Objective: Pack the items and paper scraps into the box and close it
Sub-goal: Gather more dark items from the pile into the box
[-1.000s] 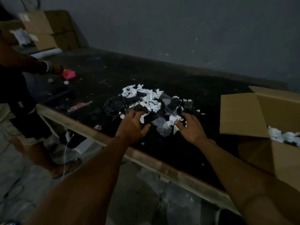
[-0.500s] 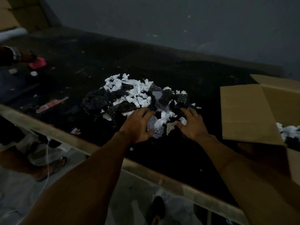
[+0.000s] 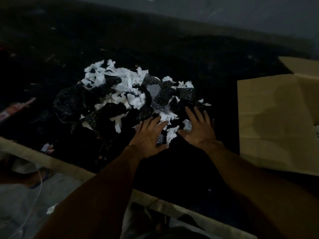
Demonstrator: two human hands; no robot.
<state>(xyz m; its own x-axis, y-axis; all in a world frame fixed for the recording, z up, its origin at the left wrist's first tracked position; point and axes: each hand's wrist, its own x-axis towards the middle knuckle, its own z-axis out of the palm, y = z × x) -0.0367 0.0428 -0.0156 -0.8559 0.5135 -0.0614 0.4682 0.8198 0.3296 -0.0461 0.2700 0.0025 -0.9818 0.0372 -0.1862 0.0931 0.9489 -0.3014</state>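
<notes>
Here, your left hand and your right hand lie palm-down at the near edge of the pile of paper scraps. The fingers of both are spread and straight, gripping nothing. The right hand's fingertips rest on dark material at the pile's right corner, and the left hand's reach the white pieces beside it. The hands are set a little apart with a few scraps between them, which looks like the start of a scoop: you frame a portion of the pile so it can be raked together and lifted as one load. The pile sits on the dark table, and the dark dotted items are mixed through it, mostly at its left and far right. To the right of the pile, apart from it, stands the box. Its near flap is folded out towards the pile, so the mouth is open on the side your load would come from, though the inside is barely in view. By count there are two hands, one pile and one box. The white scraps are too many to number. The dotted items look like several, but in this dim light you cannot separate them reliably. One pinkish strip lies well to the left of the pile.
</notes>
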